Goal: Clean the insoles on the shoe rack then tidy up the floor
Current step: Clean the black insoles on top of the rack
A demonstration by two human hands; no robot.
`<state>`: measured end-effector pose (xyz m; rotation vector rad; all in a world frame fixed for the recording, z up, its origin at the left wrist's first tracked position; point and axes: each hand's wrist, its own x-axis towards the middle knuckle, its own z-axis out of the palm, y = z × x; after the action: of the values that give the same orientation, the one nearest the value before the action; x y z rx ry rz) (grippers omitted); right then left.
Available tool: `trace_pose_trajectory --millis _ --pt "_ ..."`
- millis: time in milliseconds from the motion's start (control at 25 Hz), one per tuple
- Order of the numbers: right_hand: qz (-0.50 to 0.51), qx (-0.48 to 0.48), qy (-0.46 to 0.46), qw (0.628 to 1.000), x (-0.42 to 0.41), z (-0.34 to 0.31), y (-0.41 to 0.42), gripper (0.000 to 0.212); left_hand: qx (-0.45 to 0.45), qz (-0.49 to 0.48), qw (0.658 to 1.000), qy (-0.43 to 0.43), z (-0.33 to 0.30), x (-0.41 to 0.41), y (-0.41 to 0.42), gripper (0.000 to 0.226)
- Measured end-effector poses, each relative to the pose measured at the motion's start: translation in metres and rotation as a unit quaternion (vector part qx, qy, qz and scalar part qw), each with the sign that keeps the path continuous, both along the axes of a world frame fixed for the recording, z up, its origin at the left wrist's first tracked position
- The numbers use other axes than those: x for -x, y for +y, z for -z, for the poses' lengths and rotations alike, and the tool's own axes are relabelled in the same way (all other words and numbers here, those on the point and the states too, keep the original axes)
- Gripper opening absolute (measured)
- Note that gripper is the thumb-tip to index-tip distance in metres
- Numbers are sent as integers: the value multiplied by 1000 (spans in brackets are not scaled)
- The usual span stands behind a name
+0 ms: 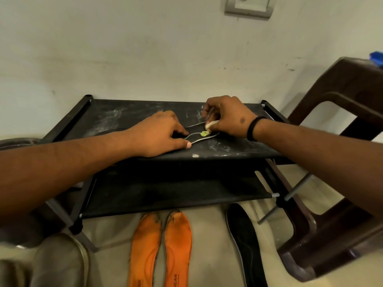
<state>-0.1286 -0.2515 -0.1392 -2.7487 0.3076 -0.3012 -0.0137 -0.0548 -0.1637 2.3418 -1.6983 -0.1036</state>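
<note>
Pale, scuffed wall backs a black shoe rack [128,112] whose fabric top shelf is streaked with white dust; a wall socket [248,6] sits at twelve o'clock.

At nine o'clock the left hand [159,134] lies on the top shelf, thumb and fingers pressing down the near end of a dark insole [199,137] with a pale rim, which lies flat at the shelf's centre. Just right of it, the right hand [228,119] has its fingers curled round a small yellow-green cleaning pad [205,132], whose tip touches the insole. A black band [251,129] circles that wrist.

The lower shelf [176,193] shows only dark fabric.

On the beige floor [211,245] at six o'clock, two orange insoles [159,249] lie side by side, touching, dirt-smudged at the toes. At five o'clock a black insole [244,241] lies apart from them, beside a brown plastic chair [339,204] that crowds the rack's right edge at three o'clock. A blue object [377,59] rests on the chair. At seven o'clock a grey-brown shoe [60,262] sits near the rack's front left leg.
</note>
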Motion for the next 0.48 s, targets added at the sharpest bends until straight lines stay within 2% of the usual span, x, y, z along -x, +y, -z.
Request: trace_pose_trajectory --millis 80,200,280,480 --pt "5 -20 -3 1000 -1 3 2 21 6 0 1000 5 0 0 0 45" --pt "52 25 24 998 -5 4 -5 9 15 3 1000 7 0 2 1 44" --pt "65 30 45 996 -5 6 -6 10 15 2 1000 5 0 3 1 44" --pt "15 47 121 991 3 -6 8 9 11 1 1000 1 0 6 1 43"
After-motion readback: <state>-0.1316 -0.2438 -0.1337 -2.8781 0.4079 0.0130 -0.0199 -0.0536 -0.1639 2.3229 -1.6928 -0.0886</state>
